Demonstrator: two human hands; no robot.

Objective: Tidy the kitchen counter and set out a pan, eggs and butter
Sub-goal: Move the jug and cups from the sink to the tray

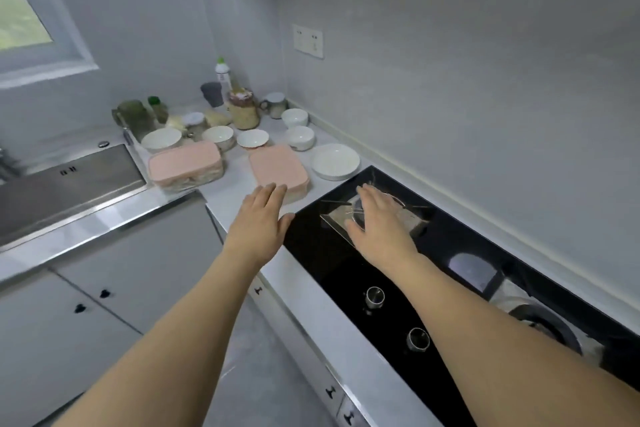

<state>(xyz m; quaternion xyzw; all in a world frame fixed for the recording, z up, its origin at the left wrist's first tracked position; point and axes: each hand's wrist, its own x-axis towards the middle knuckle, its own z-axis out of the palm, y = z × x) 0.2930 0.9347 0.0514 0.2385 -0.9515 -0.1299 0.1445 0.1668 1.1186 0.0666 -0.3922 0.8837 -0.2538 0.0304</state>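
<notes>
over the hob [346, 274], right hand [377, 218] flat, fingers straight, above the burner [412, 215]. left hand [259, 218] spread, just short of the near pink box [278, 168]. second pink box [185, 163] by the sink [69, 184].

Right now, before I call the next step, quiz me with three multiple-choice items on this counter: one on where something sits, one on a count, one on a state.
1. Where is the flat white plate?
A. in the sink
B. on the counter just beyond the black hob
C. on a pink lid

2. How many pink-lidded boxes are out?
A. one
B. two
C. four

3. How is the left hand?
A. open, holding nothing
B. gripping a bowl
C. turning a knob

Answers:
1 B, the plate lies by the hob's far corner.
2 B, one pink-lidded box near the sink and another near the hob.
3 A, its fingers are straight, reaching toward the nearer box.
</notes>
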